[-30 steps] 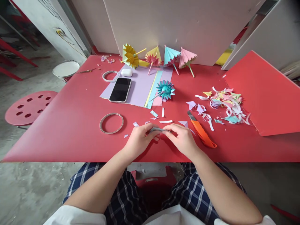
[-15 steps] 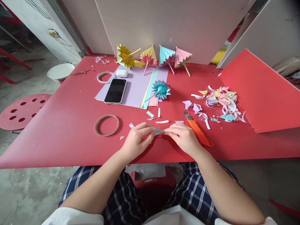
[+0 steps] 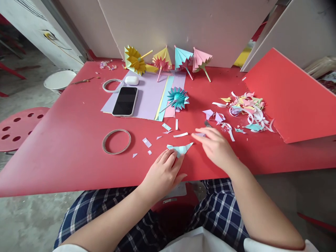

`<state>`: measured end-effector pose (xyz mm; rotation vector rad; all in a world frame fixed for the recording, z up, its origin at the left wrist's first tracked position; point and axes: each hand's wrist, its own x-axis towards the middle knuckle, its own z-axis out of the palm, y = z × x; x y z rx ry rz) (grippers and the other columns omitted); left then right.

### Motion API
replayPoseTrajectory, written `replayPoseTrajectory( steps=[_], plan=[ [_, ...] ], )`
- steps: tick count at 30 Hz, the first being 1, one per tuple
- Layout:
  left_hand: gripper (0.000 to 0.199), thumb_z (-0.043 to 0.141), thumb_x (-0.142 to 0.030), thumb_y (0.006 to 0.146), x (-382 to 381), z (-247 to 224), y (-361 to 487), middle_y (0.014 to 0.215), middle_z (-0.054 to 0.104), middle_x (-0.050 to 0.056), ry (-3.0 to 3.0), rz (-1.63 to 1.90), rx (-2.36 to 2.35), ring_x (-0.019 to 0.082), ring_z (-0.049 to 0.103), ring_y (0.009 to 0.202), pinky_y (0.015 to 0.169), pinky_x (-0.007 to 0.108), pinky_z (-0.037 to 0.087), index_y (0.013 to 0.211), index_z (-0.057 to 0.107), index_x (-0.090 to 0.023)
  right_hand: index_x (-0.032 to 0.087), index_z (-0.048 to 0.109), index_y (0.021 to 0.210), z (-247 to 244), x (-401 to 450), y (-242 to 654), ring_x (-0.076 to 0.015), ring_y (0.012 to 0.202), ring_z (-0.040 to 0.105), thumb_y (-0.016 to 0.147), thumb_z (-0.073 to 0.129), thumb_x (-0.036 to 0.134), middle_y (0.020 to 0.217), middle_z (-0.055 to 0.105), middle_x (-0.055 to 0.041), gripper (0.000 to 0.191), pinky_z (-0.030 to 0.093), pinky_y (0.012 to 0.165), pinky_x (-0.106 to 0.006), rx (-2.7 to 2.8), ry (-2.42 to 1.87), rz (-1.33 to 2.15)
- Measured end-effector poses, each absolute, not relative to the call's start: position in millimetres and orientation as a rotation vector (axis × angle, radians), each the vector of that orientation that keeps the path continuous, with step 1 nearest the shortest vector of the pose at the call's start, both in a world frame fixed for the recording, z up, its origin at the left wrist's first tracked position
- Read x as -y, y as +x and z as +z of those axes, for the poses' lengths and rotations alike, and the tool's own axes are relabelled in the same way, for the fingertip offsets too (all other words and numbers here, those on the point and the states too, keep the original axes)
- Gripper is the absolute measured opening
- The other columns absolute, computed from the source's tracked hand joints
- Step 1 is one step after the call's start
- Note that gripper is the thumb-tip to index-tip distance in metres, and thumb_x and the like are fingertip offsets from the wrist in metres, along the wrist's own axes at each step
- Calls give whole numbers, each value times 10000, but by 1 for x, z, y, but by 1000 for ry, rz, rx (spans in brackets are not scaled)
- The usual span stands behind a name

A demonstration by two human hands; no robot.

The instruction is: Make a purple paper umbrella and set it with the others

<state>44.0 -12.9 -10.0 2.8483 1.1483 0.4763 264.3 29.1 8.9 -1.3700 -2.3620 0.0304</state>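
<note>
A small folded piece of light blue paper (image 3: 181, 149) lies on the red table near its front edge. My left hand (image 3: 165, 171) rests on it, fingers laid over its lower left part and thumb apart. To the right, my right hand (image 3: 217, 147) hovers with spread fingers and nothing in them, its fingertips close to a purple paper scrap (image 3: 201, 134). Underneath that hand is the utility knife, mostly hidden; only the metal tip of the utility knife (image 3: 207, 124) shows. White paper strips (image 3: 180, 135) and small purple bits (image 3: 147, 142) lie just beyond my left hand.
Several paper umbrellas (image 3: 183, 57) stand along the back, and a teal one (image 3: 178, 98) lies nearer. A phone (image 3: 125, 101), an earbud case (image 3: 132, 81) and tape rolls (image 3: 116, 141) are at left. A scrap pile (image 3: 249, 108) lies beside a red board (image 3: 296, 98).
The light blue paper, pinched between both hands before, now lies on the table under my left hand. My right hand has let go and moved right, covering the orange knife.
</note>
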Motion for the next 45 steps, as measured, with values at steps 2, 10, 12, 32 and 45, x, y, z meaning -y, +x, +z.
replayPoseTrajectory(
  steps=[2, 10, 12, 32, 45],
  plan=[
    [585, 443, -504, 842, 14, -11, 47, 1039, 571, 166, 2848, 452, -1139, 314, 497, 1092, 975, 479, 391, 1206, 488, -48, 173, 611, 1130, 15, -28, 278, -206, 1068, 504, 868, 416, 142, 1117, 609, -82, 329, 431, 935, -364, 2212, -1540, -20],
    [661, 303, -579, 860, 9, -18, 57, 1276, 484, 207, 2890, 328, -1105, 324, 418, 1199, 980, 432, 380, 1123, 537, -20, 171, 515, 1240, 2, -23, 296, -272, 1025, 547, 821, 525, 365, 1140, 589, -105, 462, 483, 838, -401, 2019, -2111, 127],
    [683, 284, -601, 852, 8, -17, 60, 1300, 465, 198, 2888, 284, -1104, 327, 414, 1197, 971, 438, 377, 1142, 531, -34, 164, 506, 1249, 3, -24, 293, -262, 1000, 561, 840, 480, 289, 1126, 591, -108, 428, 484, 832, -388, 2055, -2119, 130],
    [750, 340, -664, 794, 2, -14, 48, 1347, 420, 186, 2741, 373, -1054, 298, 331, 1286, 1050, 449, 311, 1280, 434, -101, 230, 498, 1180, 31, 13, 279, -193, 861, 638, 907, 375, 247, 1032, 637, -63, 300, 516, 727, -319, 2559, -1682, 416],
    [839, 375, -739, 713, 7, -13, 55, 1342, 407, 202, 2712, 356, -1121, 329, 332, 1276, 1039, 463, 307, 1292, 436, -135, 233, 506, 1190, 24, 3, 284, -164, 799, 640, 904, 398, 250, 974, 634, -47, 307, 503, 715, -281, 2646, -1624, 435]
  ],
)
